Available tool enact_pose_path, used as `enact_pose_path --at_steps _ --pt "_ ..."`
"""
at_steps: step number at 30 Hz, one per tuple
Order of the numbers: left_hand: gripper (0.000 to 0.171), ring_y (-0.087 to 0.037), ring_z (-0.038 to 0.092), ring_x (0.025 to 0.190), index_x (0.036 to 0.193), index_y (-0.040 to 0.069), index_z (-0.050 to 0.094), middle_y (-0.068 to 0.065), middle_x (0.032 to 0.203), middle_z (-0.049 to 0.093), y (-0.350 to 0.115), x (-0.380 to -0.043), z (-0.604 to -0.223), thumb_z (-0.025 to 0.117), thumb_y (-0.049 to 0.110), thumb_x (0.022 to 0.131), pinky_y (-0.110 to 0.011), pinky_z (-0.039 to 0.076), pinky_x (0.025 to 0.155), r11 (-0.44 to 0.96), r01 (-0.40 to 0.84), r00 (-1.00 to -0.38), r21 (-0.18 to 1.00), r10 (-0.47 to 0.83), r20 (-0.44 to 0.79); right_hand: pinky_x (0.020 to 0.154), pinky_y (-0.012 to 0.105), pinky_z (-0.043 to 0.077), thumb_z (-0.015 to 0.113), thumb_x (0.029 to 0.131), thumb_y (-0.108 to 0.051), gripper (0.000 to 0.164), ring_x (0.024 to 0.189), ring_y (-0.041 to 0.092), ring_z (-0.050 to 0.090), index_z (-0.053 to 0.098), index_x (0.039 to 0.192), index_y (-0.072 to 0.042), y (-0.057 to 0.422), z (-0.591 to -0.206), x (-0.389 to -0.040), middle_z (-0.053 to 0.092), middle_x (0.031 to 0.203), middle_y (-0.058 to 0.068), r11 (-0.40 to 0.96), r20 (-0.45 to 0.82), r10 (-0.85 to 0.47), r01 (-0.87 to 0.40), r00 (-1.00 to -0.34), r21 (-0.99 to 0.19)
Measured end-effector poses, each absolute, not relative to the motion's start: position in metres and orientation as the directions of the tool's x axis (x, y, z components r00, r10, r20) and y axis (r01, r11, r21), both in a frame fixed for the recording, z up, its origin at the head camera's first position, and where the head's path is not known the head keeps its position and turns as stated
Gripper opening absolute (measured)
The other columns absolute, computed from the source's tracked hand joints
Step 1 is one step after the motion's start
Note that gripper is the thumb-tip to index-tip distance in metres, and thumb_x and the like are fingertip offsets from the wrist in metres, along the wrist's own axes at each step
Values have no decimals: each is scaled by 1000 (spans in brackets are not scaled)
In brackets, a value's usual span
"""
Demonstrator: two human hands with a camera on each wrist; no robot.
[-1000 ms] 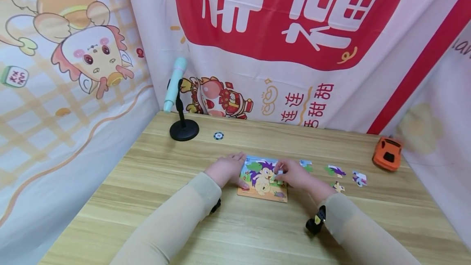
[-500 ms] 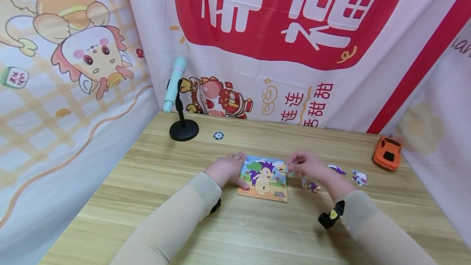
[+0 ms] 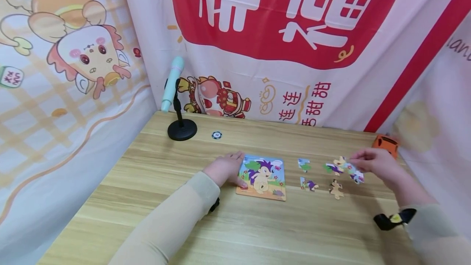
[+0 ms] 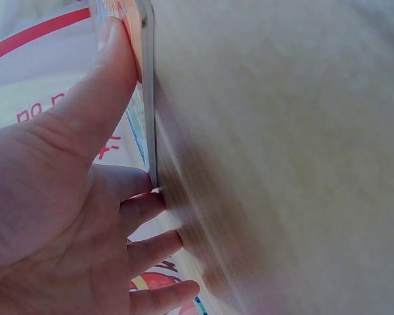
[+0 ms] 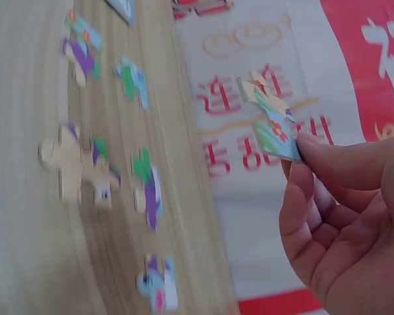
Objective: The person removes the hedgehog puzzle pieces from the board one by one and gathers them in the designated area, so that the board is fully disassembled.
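A square puzzle board (image 3: 270, 185) with a purple-spined hedgehog picture lies flat on the table. My left hand (image 3: 228, 169) rests at its left side, thumb (image 4: 108, 72) on its face and the other fingers spread straight along the edge and tabletop. To the right, my right hand (image 3: 380, 167) pinches a puzzle piece (image 5: 276, 131) between thumb and index finger, raised above the table. This piece shows light blue, a red flower and some cream. Below and left of it lie loose pieces: a green-and-blue one (image 3: 304, 166), a purple one (image 3: 312, 185) and a cream one (image 3: 336, 193).
Two more pieces, one purple-and-green (image 5: 148, 193) and one blue-and-pink (image 5: 157, 285), lie near the right hand. At the back stand a mint microphone (image 3: 173, 83) on a black stand (image 3: 182, 130), a round chip (image 3: 217, 135) and an orange toy car (image 3: 384, 144). Printed cloth hangs behind.
My right hand has moved from the board's right part out to the right, over the loose pieces, with a puzzle piece in its fingers. My left hand has stayed on the board.
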State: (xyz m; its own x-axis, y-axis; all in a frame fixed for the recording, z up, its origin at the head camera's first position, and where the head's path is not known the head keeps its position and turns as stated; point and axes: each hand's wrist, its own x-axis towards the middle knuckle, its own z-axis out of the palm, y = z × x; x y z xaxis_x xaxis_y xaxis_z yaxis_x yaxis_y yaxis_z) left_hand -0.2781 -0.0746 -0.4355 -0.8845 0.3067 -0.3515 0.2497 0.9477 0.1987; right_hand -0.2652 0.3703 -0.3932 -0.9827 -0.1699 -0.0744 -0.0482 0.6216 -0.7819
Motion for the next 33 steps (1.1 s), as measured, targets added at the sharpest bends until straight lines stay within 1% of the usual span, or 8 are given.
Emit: enact_pose_path --at_steps 3,9,13,16,23,28,33 --pt "112 -31 16 148 158 10 20 -5 164 15 -75 -278 -434 73 63 75 -51 17 118 947 251 -883 199 308 -353 67 31 54 67 97 -22 36 80 19 60 62 112 10 394 -401 -255 66 90 7 635 -78 -153 -37 -985 -772" --pt "112 -30 16 148 158 9 20 -5 164 14 -75 -279 -435 72 64 75 -50 17 118 946 268 -882 181 316 -350 67 33 50 66 96 -22 33 82 20 57 64 109 8 421 -426 -239 65 92 7 678 -188 -140 44 -972 -733" --pt "111 -31 16 148 158 9 21 -5 164 15 -75 -279 -435 72 64 75 -51 18 118 945 274 -881 178 321 -346 67 33 48 65 96 -17 28 80 17 56 64 108 8 429 -441 -232 64 90 5 683 -238 -135 84 -962 -726" --pt "112 -31 16 148 158 9 21 -5 164 15 -74 -279 -435 72 64 75 -51 18 118 946 271 -881 180 319 -348 65 33 47 63 96 -14 25 77 16 56 64 106 9 431 -449 -230 64 88 4 685 -265 -107 123 -958 -718" --pt "113 -31 16 148 158 10 20 -5 164 15 -75 -280 -438 72 64 75 -50 17 118 949 257 -883 182 307 -356 64 32 51 64 95 -10 22 75 19 56 65 106 10 432 -465 -232 63 84 3 653 -318 -40 216 -947 -726" --pt "113 -31 16 148 158 10 19 -5 164 15 -75 -280 -437 73 64 75 -50 18 118 950 260 -879 174 307 -364 66 33 49 66 96 -16 25 78 21 55 68 107 6 436 -471 -236 63 86 2 668 -343 10 262 -939 -697" --pt "114 -31 17 148 158 9 20 -6 164 16 -73 -281 -437 74 64 74 -51 18 118 953 255 -878 166 300 -372 68 34 47 66 96 -23 30 82 23 54 66 108 5 439 -468 -240 63 91 4 677 -337 22 262 -941 -688"
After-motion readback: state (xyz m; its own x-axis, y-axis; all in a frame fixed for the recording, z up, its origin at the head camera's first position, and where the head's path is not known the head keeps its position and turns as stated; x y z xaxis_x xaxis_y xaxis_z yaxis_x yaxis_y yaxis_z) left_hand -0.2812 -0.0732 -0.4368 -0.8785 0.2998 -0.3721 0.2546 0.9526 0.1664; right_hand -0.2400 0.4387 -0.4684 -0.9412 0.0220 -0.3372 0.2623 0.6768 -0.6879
